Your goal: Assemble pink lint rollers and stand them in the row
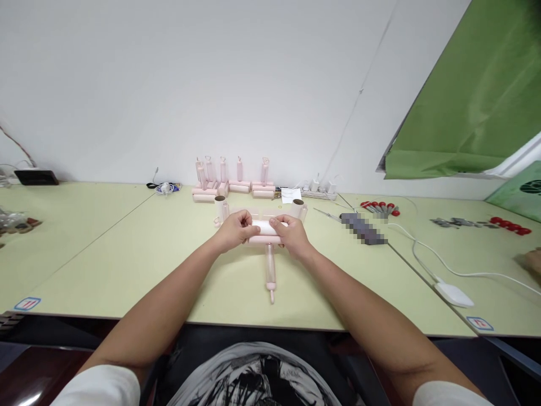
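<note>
Black-and-white patterned cloth (257, 378) lies nearest me, below the pink lint roller (271, 270) that I hold over the table (139, 248). My left hand (237, 230) and right hand (291, 234) are closed on the two ends of its head, thumbs pressed on the white roll and fingers curled behind it. The roller's head runs crosswise, left to right, while its clear handle points back toward me, ending in a thin pink tip, so the whole makes a T. Just beyond it, one upright roll with a brown core (221, 207) stands by my left hand and another cored roll (297, 208) by my right; each has something clear and pink beside it. Farther beyond the lint roller, a group of pink rollers (205, 195) stands near the wall, handles up, with a white paper (291, 195) and a power strip (320, 194) to their right. To the roller's right lie a pixelated dark object (363, 228), which I can't identify, red-ended pieces (382, 208), and a white cable (443, 256) leading by a flat white piece (454, 294). Well to its left sits a coiled cord (165, 189). My fingers hide both ends of the head, and the clear bag (17, 221) at the far left is cut off, its contents hard to make out.
</note>
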Available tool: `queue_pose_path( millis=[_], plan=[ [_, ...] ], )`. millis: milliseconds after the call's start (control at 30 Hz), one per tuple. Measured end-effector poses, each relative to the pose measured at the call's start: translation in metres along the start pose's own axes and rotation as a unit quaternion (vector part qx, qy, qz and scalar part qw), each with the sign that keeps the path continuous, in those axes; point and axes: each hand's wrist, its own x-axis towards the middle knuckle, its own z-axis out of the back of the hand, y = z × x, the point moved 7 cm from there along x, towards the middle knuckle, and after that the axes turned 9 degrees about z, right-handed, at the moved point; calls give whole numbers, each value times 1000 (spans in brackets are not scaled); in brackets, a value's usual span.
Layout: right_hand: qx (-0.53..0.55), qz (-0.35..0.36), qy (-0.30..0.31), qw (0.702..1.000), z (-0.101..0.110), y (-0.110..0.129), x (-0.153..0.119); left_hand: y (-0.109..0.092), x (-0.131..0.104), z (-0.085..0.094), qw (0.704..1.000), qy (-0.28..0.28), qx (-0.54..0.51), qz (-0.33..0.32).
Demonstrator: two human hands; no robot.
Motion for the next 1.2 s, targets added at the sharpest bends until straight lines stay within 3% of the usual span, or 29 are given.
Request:
queue_pose_path(
  millis=[233, 400, 767, 1033, 1200],
  plan=[
    [32, 25, -47, 998, 12, 0, 2, 13, 3, -16, 997, -10, -79, 3],
    [81, -2, -71, 994, 6, -4, -4, 9, 0, -16, 993, -35, -109, 10],
    [142, -2, -153, 978, -5, -4, -16, -2, -9, -9, 992, -113, -58, -17],
    [161, 1, -165, 973, -7, -3, -18, -5, -12, -6, 981, -179, 40, -71],
    [180, -8, -139, 974, -10, -3, -16, -10, -15, -4, 980, -179, 8, -80]
  ],
)
